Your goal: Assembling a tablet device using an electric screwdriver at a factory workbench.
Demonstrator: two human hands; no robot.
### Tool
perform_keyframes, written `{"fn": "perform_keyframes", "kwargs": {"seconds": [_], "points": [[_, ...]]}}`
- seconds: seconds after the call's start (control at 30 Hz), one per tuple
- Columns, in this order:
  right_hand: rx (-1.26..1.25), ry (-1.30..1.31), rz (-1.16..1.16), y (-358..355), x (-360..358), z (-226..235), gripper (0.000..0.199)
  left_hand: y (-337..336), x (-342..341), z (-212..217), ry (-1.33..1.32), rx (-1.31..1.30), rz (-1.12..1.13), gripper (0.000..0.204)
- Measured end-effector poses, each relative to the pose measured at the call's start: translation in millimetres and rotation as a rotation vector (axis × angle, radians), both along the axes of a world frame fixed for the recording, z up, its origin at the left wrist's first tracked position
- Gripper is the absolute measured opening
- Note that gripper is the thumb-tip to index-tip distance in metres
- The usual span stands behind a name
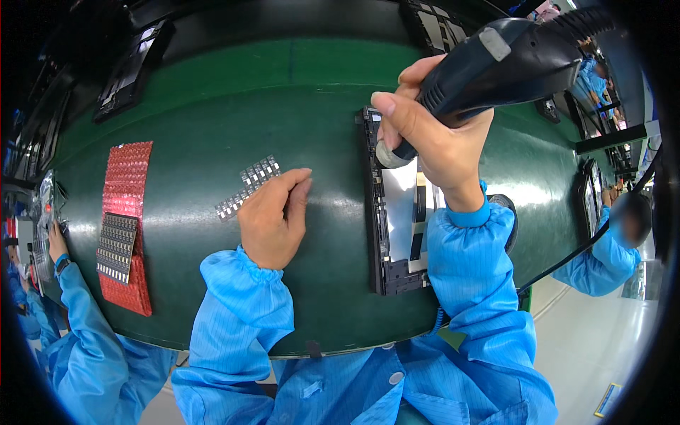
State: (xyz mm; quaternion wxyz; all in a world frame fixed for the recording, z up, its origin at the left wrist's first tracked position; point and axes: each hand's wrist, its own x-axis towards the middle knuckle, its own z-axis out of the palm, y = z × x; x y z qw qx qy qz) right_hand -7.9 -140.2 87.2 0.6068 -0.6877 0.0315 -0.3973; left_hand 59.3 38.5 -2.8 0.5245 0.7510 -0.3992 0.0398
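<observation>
My right hand point(446, 142) is wrapped round a black hot-air gun point(489, 71) with a ribbed hose or cord at its rear. Its round metal nozzle points down, just above an opened flat device point(397, 273) with a black frame and silvery plates inside. Part of that device is hidden under my right forearm. To the left, my left hand point(273, 216) hovers over or rests on a thin sheet of small dark and white pieces point(261, 170). Its thumb and forefinger are pinched together; anything between them is too small to make out.
A red bubble-wrap pouch point(127, 177) lies at the left, with a dark sheet of small parts point(117, 244) on it. More device frames point(131, 71) stand along the far side. A co-worker's arm point(78, 283) is at the left; another person point(609, 248) sits right. A black cable point(567, 256) crosses there.
</observation>
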Motion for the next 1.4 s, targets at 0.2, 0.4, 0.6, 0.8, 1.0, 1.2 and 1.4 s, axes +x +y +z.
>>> {"fn": "perform_keyframes", "kwargs": {"seconds": [0.2,0.4,0.6,0.8,1.0,1.2,1.4], "points": [[-0.021,-0.019,-0.002,0,2,-3,0.019,2,3,-3,-0.007,-0.009,-0.077,0.013],[-0.072,0.006,0.053,-2,-1,3,0.029,-4,7,2,-0.052,-0.032,-0.111,0.020],[0.121,0.059,0.042,9,-11,4,0.029,3,6,2,-0.158,0.055,-0.128,0.024],[0.168,0.001,0.027,12,-21,1,0.029,-2,-2,-4,-0.152,0.039,-0.127,0.022],[0.122,-0.169,-0.073,-7,-53,16,0.030,-6,-22,9,-0.338,0.011,-0.211,0.026],[0.028,-0.148,-0.144,-29,-93,17,0.031,-19,-106,18,-0.479,0.055,-0.706,0.041],[0.055,-0.033,-0.226,-29,-131,9,0.033,-25,-111,14,-0.595,0.210,-0.633,0.036]]}}
